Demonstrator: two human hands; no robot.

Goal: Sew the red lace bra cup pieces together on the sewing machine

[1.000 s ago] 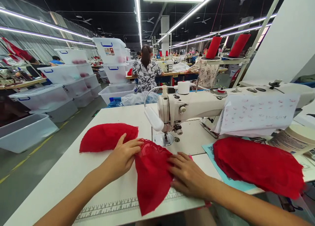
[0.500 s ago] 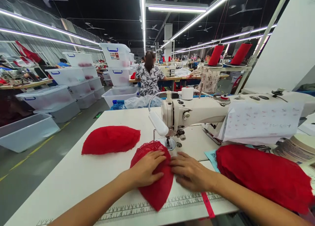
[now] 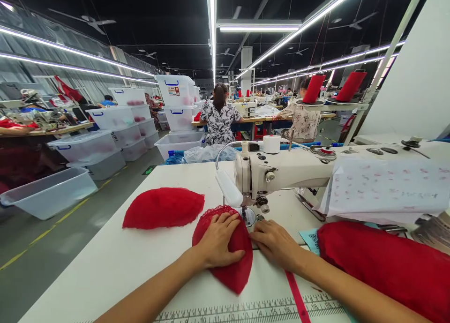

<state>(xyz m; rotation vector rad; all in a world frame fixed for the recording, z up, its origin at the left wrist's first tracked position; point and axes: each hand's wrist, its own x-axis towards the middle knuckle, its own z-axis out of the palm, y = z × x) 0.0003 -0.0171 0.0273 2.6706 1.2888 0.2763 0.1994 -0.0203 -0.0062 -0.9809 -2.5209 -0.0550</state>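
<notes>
- The white tabletop (image 3: 105, 276) has a printed ruler (image 3: 260, 312) along its near edge and a sewing machine (image 3: 295, 168) across its right half.
- Behind it, a workroom with strip lights, stacked clear boxes (image 3: 179, 119) at left and a person in a patterned top (image 3: 220, 121) at another machine.
- The red lace-edged piece (image 3: 239, 274) lies just in front of the needle plate (image 3: 249, 217), between a red fabric piece (image 3: 163, 208) and a red fabric stack (image 3: 383, 266).
- The left hand (image 3: 220, 241) rests on it, fingers spread.
- The right hand (image 3: 274, 241) is at its right edge, fingers bent close together; I cannot tell whether they pinch it.
- A second ago the left hand was at the piece's upper left corner; now it lies across a flatter piece.
</notes>
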